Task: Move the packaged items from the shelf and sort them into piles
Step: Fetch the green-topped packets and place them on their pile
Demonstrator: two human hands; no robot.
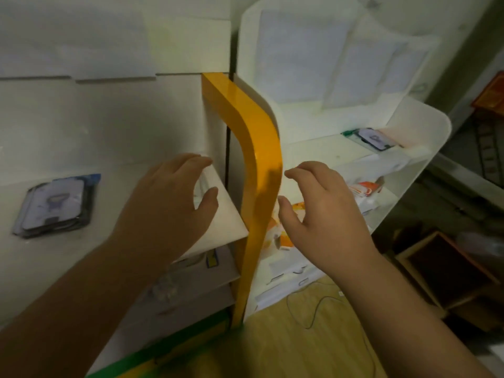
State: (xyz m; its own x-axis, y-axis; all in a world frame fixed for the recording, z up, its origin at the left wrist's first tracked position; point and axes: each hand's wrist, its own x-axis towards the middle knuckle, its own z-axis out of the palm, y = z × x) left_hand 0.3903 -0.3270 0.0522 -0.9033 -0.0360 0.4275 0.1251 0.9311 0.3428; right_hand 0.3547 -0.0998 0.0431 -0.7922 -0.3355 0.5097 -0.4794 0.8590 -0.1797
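On the left surface, a package pile (54, 205) lies well apart from both empty, loosely spread hands (169, 205) (321, 211).

Left forearm (68, 304): cut off by the bottom-left edge.
Right forearm (409, 331): runs out at the bottom-right edge.
Orange-printed packs (283, 236): partly hidden behind the right hand (324, 211) and the yellow upright (261, 170); print unreadable.
Lower-shelf packs (191, 271): tucked under the white shelf board (231, 222), mostly out of sight; blurred.
Pile of purple-fronted packs (54, 205): soft focus, label too small to read; count unclear, perhaps several.
Far pack (373, 139): small, smeared, design not legible.
Red-and-white pack (366, 188): only a corner visible past the right hand.
Sheets on the back wall (300, 50): washed out, blurred.
Brown crate (447, 271): dim, contents not discernible.
Orange object (491, 96): clipped by the right edge.
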